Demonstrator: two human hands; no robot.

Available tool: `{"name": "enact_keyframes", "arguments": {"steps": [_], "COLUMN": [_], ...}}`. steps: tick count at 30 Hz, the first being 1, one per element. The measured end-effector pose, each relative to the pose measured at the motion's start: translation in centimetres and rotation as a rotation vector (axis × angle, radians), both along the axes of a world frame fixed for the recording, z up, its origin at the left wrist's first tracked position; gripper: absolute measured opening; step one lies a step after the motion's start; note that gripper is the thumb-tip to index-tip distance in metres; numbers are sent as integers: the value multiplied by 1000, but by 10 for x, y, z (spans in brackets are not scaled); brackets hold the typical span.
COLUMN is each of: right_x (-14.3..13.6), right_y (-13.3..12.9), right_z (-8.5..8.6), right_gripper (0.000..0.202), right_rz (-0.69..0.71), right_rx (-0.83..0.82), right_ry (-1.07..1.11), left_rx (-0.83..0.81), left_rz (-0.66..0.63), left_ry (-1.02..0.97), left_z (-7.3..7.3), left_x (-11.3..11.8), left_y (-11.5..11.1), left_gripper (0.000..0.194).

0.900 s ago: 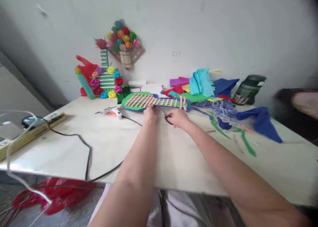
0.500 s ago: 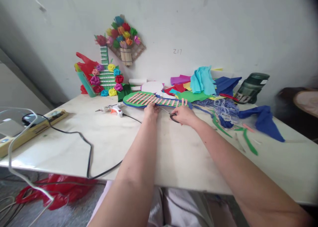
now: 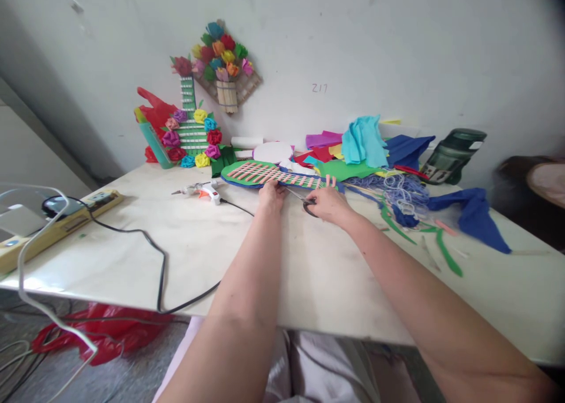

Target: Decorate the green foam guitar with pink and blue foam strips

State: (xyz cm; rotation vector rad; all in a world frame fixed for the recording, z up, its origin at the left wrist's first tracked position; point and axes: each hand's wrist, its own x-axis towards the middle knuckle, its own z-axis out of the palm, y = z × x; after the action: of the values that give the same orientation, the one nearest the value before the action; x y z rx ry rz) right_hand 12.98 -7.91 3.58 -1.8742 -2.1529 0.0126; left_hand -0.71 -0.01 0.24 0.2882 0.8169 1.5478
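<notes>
1. Guitar-shaped piece [image 3: 253, 172], green on blue, pink-stripped, white-strung; toward the back of the table [image 3: 335, 285], before both hands.
2. Left hand [image 3: 272, 195], grasping the piece's near edge (fingertips partly hidden).
3. Right hand [image 3: 329, 203], closed around black-handled scissors [image 3: 310, 208], blades directed at the left hand.
4. Glue gun [image 3: 213, 194], white and orange, lying left of the piece.
5. Blue yarn [image 3: 399, 192], tangled, to the right.
</notes>
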Motion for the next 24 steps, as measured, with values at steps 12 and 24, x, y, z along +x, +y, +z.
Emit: {"name": "enact_keyframes", "arguments": {"steps": [12, 24], "right_x": [2, 2], "right_y": [1, 3], "right_z": [-1, -1], "right_gripper": [32, 32], "right_rz": [9, 4], "right_rx": [3, 1], "right_ry": [5, 20], "left_rx": [25, 27], "left_rz": [10, 9], "left_ry": [-37, -44], "left_z": [-2, -3], "left_x": [0, -1], "left_y": [2, 2], "left_gripper": [26, 27]}}
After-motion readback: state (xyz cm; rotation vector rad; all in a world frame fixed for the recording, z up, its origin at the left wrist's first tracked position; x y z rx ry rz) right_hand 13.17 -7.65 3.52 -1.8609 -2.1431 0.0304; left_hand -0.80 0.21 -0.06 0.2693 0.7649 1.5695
